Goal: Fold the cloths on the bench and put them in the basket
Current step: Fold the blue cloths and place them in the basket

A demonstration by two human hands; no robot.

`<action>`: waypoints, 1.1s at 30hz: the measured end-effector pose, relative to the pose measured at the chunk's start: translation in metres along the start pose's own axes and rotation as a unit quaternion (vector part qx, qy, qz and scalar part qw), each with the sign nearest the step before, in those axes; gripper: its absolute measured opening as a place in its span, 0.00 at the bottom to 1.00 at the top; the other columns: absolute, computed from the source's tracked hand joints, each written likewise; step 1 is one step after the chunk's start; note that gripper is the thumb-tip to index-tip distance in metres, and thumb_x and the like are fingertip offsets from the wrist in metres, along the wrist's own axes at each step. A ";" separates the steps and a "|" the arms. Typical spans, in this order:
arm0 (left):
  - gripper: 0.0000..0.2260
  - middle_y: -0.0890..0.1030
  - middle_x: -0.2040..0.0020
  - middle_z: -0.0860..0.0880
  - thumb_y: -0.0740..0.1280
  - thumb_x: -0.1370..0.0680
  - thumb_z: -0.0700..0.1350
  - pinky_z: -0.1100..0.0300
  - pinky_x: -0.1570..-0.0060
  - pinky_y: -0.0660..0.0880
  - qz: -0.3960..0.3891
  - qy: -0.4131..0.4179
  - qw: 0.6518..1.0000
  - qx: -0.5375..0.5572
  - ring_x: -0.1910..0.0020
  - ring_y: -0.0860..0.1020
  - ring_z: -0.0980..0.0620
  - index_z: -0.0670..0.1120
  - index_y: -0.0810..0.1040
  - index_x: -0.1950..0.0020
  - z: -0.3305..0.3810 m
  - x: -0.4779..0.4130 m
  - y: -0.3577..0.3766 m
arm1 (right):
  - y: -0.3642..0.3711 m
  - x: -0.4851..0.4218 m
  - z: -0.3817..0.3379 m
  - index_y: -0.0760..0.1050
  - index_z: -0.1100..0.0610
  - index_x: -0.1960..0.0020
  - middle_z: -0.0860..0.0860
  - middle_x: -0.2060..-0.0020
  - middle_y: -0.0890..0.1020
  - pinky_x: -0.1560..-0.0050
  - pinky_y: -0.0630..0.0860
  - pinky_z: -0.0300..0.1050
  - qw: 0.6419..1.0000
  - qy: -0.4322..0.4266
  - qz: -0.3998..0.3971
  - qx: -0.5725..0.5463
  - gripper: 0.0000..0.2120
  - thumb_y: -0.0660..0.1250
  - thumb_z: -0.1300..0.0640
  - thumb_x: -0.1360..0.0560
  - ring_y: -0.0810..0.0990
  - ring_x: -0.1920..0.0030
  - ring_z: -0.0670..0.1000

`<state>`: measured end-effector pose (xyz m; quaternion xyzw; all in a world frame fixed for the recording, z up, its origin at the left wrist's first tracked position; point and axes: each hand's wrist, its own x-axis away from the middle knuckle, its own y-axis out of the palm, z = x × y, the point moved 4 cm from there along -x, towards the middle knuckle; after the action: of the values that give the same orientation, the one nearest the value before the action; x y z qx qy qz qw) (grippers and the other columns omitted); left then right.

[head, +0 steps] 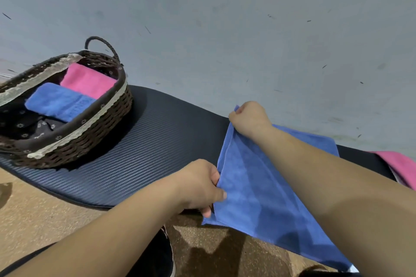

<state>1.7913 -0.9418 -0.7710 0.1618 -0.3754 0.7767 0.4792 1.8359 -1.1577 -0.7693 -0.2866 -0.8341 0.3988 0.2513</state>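
**Blue cloth in hand, two already in the basket**

The left hand (202,186) pinches the near end of the blue cloth's (258,186) left edge, thumb on top and fingers tucked under. The right hand (249,119) is curled round the far corner of that same edge, at the back of the bench (157,141). The hands are well apart, with the edge drawn straight between them.

The cloth lies across the right part of the bench, and its near end hangs over the front toward the floor. I cannot tell whether it is already doubled.

The basket (78,128) sits at the left end of the bench, well apart from both hands. Inside it, a folded pink cloth (87,81) and a folded blue cloth (56,101) lie side by side.

A loose pink cloth (403,166) lies at the far right of the bench, just beyond the blue one and partly cut off by the frame.

By my reading the job is about half done. Two cloths are stowed, this one is being folded, and at least the loose pink cloth remains.
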 end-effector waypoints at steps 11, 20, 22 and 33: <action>0.09 0.73 0.45 0.52 0.65 0.20 0.51 0.47 0.47 0.77 0.177 0.124 0.934 -0.285 0.44 0.74 0.47 0.50 0.73 0.43 0.016 0.002 -0.007 | -0.016 0.024 0.028 0.76 0.53 0.52 0.50 0.56 0.82 0.52 0.80 0.51 0.994 -0.101 -0.003 0.044 0.07 0.60 0.56 0.22 0.81 0.55 0.54; 0.36 0.47 0.17 0.37 0.55 0.17 0.64 0.43 0.20 0.51 0.027 0.117 0.913 -0.389 0.18 0.44 0.37 0.47 0.47 0.16 0.032 -0.006 0.058 | -0.036 0.065 0.147 0.48 0.45 0.17 0.53 0.17 0.47 0.20 0.47 0.60 0.968 0.016 -0.079 0.237 0.35 0.49 0.33 0.19 0.43 0.18 0.57; 0.38 0.43 0.17 0.35 0.49 0.17 0.67 0.41 0.20 0.47 0.041 0.080 0.914 -0.395 0.18 0.42 0.37 0.46 0.40 0.16 0.037 -0.010 0.062 | -0.042 0.072 0.158 0.44 0.47 0.16 0.51 0.17 0.43 0.19 0.42 0.57 0.972 -0.013 -0.085 0.220 0.34 0.49 0.35 0.17 0.40 0.17 0.54; 0.32 0.47 0.16 0.39 0.50 0.16 0.62 0.40 0.20 0.46 0.136 0.126 0.845 -0.501 0.18 0.42 0.34 0.45 0.52 0.16 0.076 -0.070 0.035 | -0.076 0.135 0.157 0.55 0.64 0.20 0.63 0.20 0.57 0.30 0.68 0.55 0.902 0.144 -0.125 0.388 0.43 0.45 0.31 0.19 0.61 0.22 0.63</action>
<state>1.7873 -1.0504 -0.7785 -0.2525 -0.6679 0.5544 0.4275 1.6171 -1.1875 -0.7692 -0.1142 -0.5968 0.6105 0.5080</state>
